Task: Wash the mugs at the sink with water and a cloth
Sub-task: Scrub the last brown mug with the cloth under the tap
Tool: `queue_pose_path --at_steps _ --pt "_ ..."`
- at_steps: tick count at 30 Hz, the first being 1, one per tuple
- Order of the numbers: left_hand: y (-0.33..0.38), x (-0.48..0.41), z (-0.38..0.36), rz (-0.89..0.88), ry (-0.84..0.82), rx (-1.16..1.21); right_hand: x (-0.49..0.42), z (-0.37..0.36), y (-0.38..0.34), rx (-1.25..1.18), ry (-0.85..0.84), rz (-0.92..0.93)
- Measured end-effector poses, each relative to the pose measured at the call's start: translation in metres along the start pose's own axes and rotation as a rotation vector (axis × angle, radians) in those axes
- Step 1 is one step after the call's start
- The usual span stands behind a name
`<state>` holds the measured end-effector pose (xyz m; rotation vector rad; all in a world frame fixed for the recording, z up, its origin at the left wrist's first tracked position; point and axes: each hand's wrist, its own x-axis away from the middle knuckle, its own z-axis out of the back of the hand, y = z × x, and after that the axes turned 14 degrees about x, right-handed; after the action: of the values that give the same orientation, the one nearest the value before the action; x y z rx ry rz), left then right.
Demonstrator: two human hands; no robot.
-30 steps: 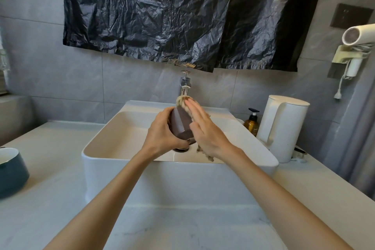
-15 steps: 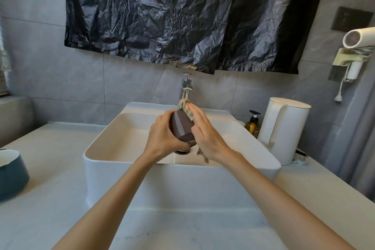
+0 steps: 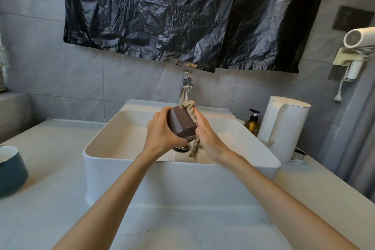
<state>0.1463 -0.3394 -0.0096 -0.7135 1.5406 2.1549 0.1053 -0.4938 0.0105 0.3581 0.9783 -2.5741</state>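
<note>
Over the white basin (image 3: 125, 156) my left hand (image 3: 160, 132) grips a brown mug (image 3: 181, 123), tilted with its base toward me. My right hand (image 3: 209, 136) presses a beige cloth (image 3: 191, 111) against the mug's right side with fairly straight fingers. A tail of the cloth (image 3: 195, 149) hangs below the mug. The chrome tap (image 3: 186, 87) stands just behind the mug; I cannot tell whether water runs. A second, dark teal mug (image 3: 11, 170) stands on the counter at the far left edge.
A white kettle (image 3: 284, 128) and an amber pump bottle (image 3: 252, 123) stand right of the basin. A black plastic sheet (image 3: 182, 16) hangs on the wall above. A white hair dryer (image 3: 359, 36) sits in a wall holder at right. The pale counter (image 3: 50, 168) surrounds the basin.
My right hand and the cloth have slid along the mug's right side, and more of the brown mug shows between my hands. The view has shifted slightly downward.
</note>
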Motion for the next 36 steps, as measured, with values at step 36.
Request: queue_pose_path --at_steps 36 --pt "0.021 0.007 -0.001 -0.03 -0.118 0.409 0.014 0.039 -0.001 0.053 0.009 0.155"
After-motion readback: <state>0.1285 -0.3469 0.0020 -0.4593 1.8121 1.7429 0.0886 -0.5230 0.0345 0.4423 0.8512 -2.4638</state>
